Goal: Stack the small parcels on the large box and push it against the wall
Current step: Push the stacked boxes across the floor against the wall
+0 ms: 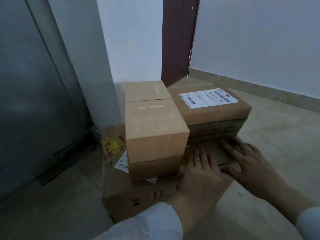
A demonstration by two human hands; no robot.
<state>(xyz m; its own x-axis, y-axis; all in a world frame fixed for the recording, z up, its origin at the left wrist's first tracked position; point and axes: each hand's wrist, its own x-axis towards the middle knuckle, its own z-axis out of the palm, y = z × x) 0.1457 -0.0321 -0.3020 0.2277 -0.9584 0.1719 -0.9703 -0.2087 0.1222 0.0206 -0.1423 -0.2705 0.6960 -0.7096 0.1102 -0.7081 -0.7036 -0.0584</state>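
A large brown cardboard box (pixel 138 198) lies on the floor near a white wall corner (pixel 131 49). On it stand two small parcels: a long plain carton (pixel 152 122) on the left, resting on a flatter carton (pixel 154 170), and a taped parcel (pixel 211 111) with a white shipping label on the right. My left hand (pixel 200 168) lies flat, fingers spread, on the big box's top near its front edge. My right hand (pixel 245 156) presses flat beside it, fingertips against the base of the labelled parcel. Neither hand holds anything.
A grey metal door (pixel 31 101) fills the left side. A dark brown door frame (pixel 176 38) stands behind the parcels. Yellow and red tape (pixel 112 146) and a white label sit on the big box's left top. Beige tiled floor (pixel 277 135) extends right.
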